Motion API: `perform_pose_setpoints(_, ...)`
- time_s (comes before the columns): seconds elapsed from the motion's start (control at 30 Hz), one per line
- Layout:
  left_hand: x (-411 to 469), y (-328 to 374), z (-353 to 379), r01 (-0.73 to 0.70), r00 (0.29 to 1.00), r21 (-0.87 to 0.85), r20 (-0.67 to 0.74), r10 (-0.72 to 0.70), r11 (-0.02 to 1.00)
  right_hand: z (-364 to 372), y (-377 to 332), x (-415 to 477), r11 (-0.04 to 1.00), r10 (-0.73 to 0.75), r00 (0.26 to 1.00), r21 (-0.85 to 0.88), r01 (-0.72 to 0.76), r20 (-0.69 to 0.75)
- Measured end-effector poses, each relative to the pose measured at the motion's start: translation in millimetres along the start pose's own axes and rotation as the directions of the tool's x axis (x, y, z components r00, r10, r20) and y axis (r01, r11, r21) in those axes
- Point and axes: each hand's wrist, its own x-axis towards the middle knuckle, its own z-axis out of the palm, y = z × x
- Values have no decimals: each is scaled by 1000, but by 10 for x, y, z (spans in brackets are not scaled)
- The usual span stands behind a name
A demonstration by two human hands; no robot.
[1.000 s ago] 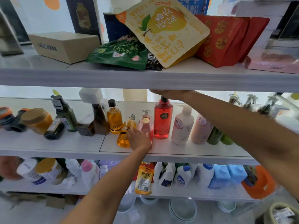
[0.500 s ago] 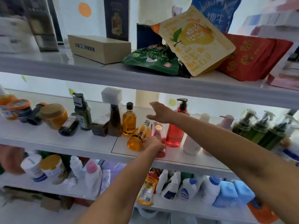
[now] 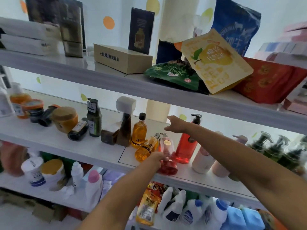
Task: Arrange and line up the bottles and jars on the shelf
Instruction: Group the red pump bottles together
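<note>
On the middle shelf [image 3: 49, 141] my left hand [image 3: 157, 159] grips the base of a small pink bottle [image 3: 167, 146], which tilts near the front edge. A small amber bottle [image 3: 146, 149] leans against it, beside an upright amber bottle [image 3: 139, 131]. My right hand [image 3: 176, 125] hovers open, fingers stretched left, in front of a tall red pump bottle [image 3: 186, 146]. Further left stand a brown bottle with a white square cap [image 3: 125, 128], a dark green bottle [image 3: 93, 120], a dark bottle lying down [image 3: 78, 130] and a tan-lidded jar [image 3: 65, 118]. White and pink pump bottles [image 3: 203, 159] stand to the right.
The upper shelf holds a cardboard box [image 3: 123, 59], a green bag [image 3: 174, 73], a yellow pear pouch [image 3: 214, 62] and red bags [image 3: 269, 83]. Green pump bottles [image 3: 274, 146] stand at the far right. The lower shelf carries detergent bottles [image 3: 191, 211] and tubs [image 3: 51, 171].
My right hand has come down from the underside of the upper shelf and reached left over the bottles. My left hand has drawn the pink bottle towards the front edge. The view has swung left.
</note>
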Motion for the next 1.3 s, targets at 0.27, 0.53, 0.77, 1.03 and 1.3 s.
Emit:
perform_pose_setpoints(0.27,44,-193,-65,-197,980,-146,-15,197,969,-36,115,60,995,-29,996,-96,21,-87)
perform_pose_setpoints(0.53,63,-259,-114,-396,914,-171,19,405,902,-155,178,91,996,-31,993,-89,22,-110)
perform_pose_setpoints(0.77,82,-250,-153,-461,880,-88,80,468,883,-242,135,85,999,-2,997,38,5,-83)
perform_pose_setpoints(1.03,154,-280,-154,-563,822,191,36,568,804,-371,26,99,1000,17,984,24,-13,-177)
perform_pose_setpoints(1.3,262,-265,-16,-529,686,659,-39,727,535,-284,40,-11,1000,-7,949,26,16,-316)
